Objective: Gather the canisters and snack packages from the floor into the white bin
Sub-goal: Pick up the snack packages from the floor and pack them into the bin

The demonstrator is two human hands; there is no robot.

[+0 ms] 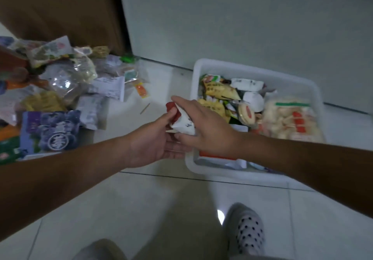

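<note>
Dim, flat light around me — everything soft, the packet pile [60,90] smeared at the bowed left edge, one glint on the floor [220,216].

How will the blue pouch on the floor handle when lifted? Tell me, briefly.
The blue pouch lies flat with a creased face, so it will probably flop and sag when lifted. Flat-sided, it should not roll. Its film looks slightly shiny, so it may slip from a loose pinch.

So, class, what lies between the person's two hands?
A red-and-white snack packet, held by the left hand and the right hand, shown in the head view.
</note>
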